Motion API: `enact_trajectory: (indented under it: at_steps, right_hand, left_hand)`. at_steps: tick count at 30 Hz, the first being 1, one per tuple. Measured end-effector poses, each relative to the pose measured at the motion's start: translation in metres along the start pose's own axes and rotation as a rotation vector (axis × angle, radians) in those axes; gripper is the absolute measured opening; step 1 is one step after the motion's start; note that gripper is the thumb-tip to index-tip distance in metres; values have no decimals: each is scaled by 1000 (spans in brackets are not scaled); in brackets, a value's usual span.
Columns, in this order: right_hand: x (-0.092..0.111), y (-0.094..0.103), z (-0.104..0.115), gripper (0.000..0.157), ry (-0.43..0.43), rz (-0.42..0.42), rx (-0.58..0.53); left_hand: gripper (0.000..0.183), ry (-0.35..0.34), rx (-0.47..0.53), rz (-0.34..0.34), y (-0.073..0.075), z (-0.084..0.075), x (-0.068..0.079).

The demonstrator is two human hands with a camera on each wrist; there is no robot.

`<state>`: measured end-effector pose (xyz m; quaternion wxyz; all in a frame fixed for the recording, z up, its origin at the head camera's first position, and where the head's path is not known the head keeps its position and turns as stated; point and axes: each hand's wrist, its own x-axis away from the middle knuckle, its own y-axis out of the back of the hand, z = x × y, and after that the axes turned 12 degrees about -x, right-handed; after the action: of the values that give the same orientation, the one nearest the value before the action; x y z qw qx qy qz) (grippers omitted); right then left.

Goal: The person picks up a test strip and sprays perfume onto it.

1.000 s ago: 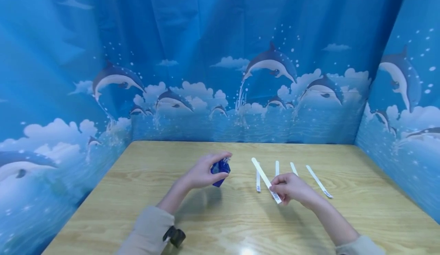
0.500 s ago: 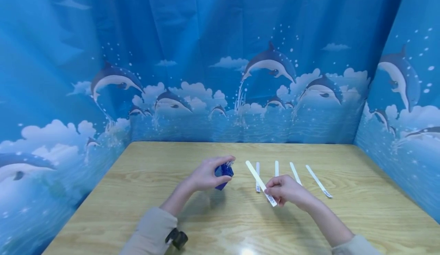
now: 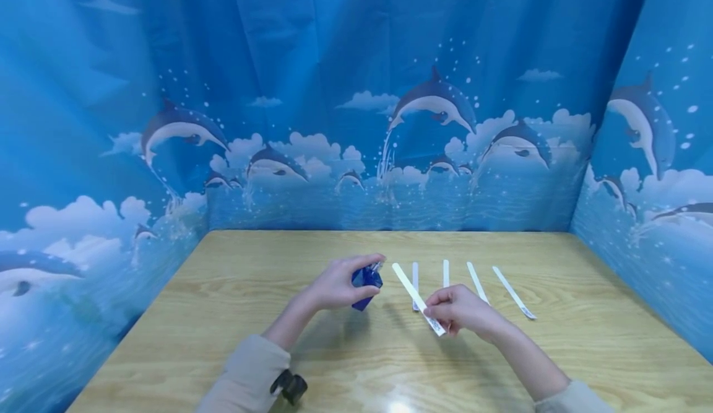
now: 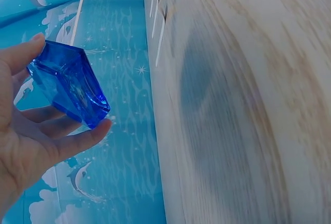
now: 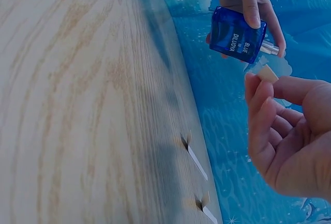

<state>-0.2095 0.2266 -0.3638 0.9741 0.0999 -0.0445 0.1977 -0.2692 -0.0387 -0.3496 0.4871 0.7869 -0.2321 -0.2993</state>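
Note:
In the head view my left hand (image 3: 334,286) grips a blue glass perfume bottle (image 3: 366,282) above the table, its forefinger resting on the sprayer. White lettering on the bottle's face and its silver spray nozzle (image 5: 269,47) show in the right wrist view. To its right, my right hand (image 3: 466,309) pinches a white paper test strip (image 3: 408,284) near its printed lower end. The strip slants up and left, its far tip close to the nozzle but apart from it. Seen from the left wrist, the bottle (image 4: 70,81) sits tilted between thumb and fingers.
Several more white strips lie spaced out on the wooden table (image 3: 234,314), among them one strip (image 3: 446,269) behind my right hand and another strip (image 3: 514,292) at the far right. A blue dolphin-print curtain (image 3: 312,190) encloses the back and sides.
My left hand has moved a little right with the bottle. The right hand has shifted slightly left with its strip, so strip tip and nozzle are closer. The strips on the table have stayed put.

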Motion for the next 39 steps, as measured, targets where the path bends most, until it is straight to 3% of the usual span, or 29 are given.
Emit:
enact_trajectory:
  at_steps: [17, 24, 39]
  right_hand:
    - [-1, 1, -2, 25, -9, -16, 0]
    - [0, 0, -1, 25, -4, -18, -3]
    - [2, 1, 0, 25, -10, -34, 17]
  left_hand:
    - [58, 15, 9, 56, -1, -8, -5]
    - [57, 30, 29, 41, 0, -9, -4]
    - [56, -12, -44, 32, 4, -9, -5]
